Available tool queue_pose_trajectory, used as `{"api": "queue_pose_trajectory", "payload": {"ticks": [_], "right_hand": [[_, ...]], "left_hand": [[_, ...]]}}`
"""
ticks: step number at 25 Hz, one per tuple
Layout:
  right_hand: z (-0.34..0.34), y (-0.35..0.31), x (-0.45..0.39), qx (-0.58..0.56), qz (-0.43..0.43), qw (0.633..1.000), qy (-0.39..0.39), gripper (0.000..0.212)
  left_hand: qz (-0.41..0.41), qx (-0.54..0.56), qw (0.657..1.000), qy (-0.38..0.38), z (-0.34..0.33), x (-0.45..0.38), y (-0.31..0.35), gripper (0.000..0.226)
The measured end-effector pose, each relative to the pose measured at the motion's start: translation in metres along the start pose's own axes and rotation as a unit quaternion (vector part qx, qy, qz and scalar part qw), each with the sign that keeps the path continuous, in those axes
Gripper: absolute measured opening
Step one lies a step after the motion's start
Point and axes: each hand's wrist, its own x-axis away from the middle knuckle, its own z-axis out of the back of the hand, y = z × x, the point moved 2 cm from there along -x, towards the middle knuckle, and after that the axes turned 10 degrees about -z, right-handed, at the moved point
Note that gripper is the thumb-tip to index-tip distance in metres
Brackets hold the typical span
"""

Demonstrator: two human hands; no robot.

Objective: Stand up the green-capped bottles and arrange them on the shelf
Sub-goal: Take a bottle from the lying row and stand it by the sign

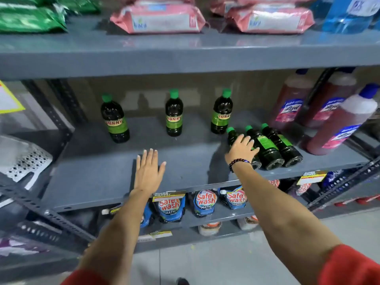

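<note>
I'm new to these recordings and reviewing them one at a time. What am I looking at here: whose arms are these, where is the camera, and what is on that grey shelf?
There is no machine: a person wears a wide-angle camera on the head, looking forward and down, so both bare arms reach in from below. The left hand is flat and open over the grey shelf, holding nothing. The right hand rests on the nearest of three lying bottles, the ones with green caps; whether it grips is unclear. Three standing bottles of the same kind are spaced along the back. Reddish bottles stand to the right.
</note>
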Motion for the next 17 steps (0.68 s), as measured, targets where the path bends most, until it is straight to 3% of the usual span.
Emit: {"api": "queue_pose_trajectory", "payload": {"ticks": [10, 17], "right_hand": [[-0.005, -0.008, -0.026, -0.046, -0.046, 0.994, 0.083, 0.058], [0.001, -0.029, -0.003, -0.129, -0.066, 0.987, 0.072, 0.064]], "left_hand": [[0.021, 0.004, 0.999, -0.031, -0.017, -0.002, -0.009, 0.052], [0.04, 0.015, 0.999, 0.002, -0.006, 0.003, -0.015, 0.05]]}}
